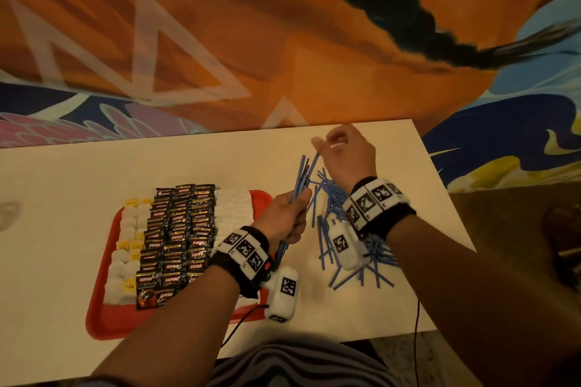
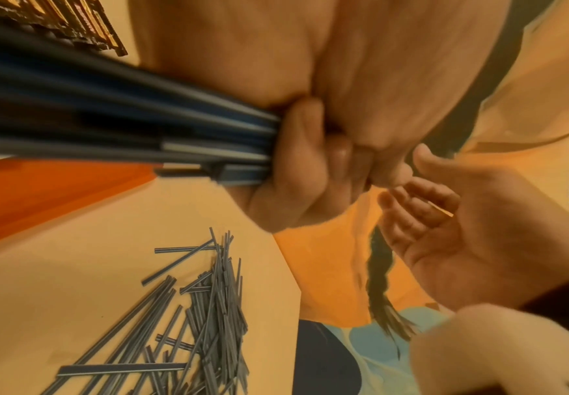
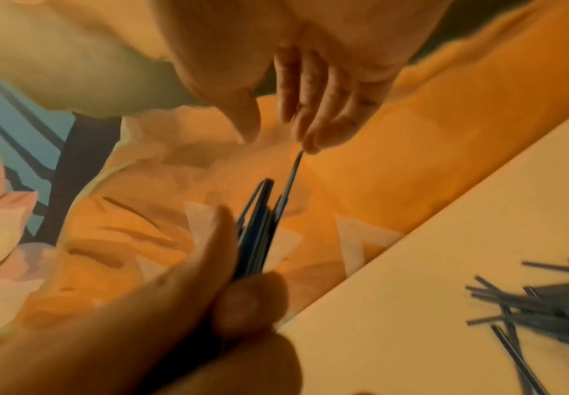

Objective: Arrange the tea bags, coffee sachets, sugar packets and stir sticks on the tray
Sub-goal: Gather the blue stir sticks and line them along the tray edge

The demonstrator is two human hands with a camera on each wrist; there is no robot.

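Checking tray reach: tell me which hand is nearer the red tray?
Left. The left hand, gripping stir sticks, hovers at the red tray edge; the right hand is beyond.

tray [image 1: 103,320]: left on table [image 1: 63,173] | loose stir sticks [image 1: 352,273]: on table, right of tray

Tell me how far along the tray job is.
Done: tea bags, coffee sachets and sugar packets sit in rows on the red tray. In hand: the left hand grips a bundle of stir sticks, and the right hand touches the tip of one. Left: the loose pile of sticks on the table; none shows on the tray.
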